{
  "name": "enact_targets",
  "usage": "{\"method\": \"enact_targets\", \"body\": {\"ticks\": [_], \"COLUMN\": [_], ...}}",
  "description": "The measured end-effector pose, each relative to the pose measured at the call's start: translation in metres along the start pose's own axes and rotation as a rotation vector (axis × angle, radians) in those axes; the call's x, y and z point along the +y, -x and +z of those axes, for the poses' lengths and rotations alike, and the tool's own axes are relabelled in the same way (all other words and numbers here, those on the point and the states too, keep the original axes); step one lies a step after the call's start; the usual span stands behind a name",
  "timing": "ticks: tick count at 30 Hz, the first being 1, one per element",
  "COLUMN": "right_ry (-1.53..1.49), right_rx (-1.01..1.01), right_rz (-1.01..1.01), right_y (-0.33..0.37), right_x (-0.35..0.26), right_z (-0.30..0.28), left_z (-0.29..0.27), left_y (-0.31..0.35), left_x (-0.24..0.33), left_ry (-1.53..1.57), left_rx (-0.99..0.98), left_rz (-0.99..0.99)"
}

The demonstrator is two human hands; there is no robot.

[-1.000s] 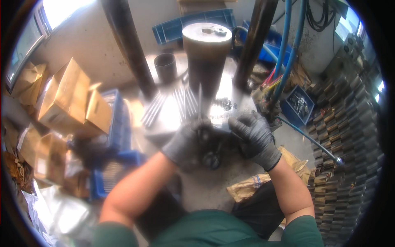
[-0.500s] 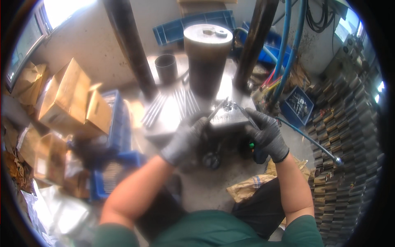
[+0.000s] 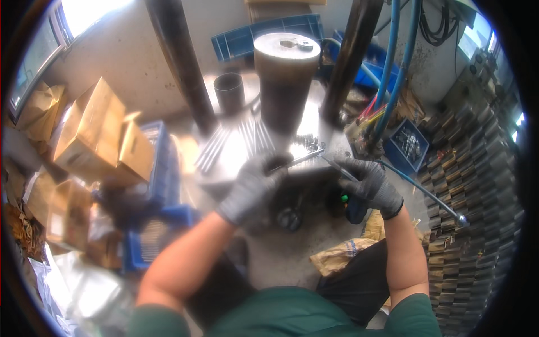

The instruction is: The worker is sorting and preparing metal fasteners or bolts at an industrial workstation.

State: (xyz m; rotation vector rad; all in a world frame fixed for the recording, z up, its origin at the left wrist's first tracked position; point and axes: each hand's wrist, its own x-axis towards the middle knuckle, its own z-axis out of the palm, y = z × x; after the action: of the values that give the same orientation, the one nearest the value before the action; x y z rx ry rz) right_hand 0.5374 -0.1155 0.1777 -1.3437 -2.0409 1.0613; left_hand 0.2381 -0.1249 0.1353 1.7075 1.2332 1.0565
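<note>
My left hand, in a grey glove, is closed around a thin metal rod that points right over the machine's bright metal plate. In my right hand, gloved alike, is a slim dark metal tool whose exact kind I cannot make out. The tool's tip meets or nearly meets the rod's end. Just beyond the rod, small dark parts are scattered on the plate. Several metal rods lie side by side near my left hand. Behind them rises a thick steel cylinder.
An open dark tube stands between two steel columns. Cardboard boxes and blue crates fill the left. On the right are a blue bin of metal parts, a blue hose and stacked metal pieces.
The rod in my left hand has swung from steeply raised to flatter, its end now farther right. My right hand has shifted slightly right, and the tool tip has come down to the rod's end.
</note>
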Motion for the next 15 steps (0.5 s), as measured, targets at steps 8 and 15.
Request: {"method": "enact_targets", "body": {"ticks": [8, 15], "right_ry": [-0.158, -0.229], "right_rx": [-0.179, -0.252], "right_rz": [-0.037, -0.018], "right_y": [-0.001, 0.003], "right_x": [0.005, -0.005], "right_z": [0.002, 0.015], "left_z": [-0.006, 0.003], "left_y": [0.005, 0.009], "left_x": [-0.008, 0.005], "left_ry": [0.055, 0.617], "left_rx": [-0.221, -0.33], "left_rz": [0.18, -0.18]}}
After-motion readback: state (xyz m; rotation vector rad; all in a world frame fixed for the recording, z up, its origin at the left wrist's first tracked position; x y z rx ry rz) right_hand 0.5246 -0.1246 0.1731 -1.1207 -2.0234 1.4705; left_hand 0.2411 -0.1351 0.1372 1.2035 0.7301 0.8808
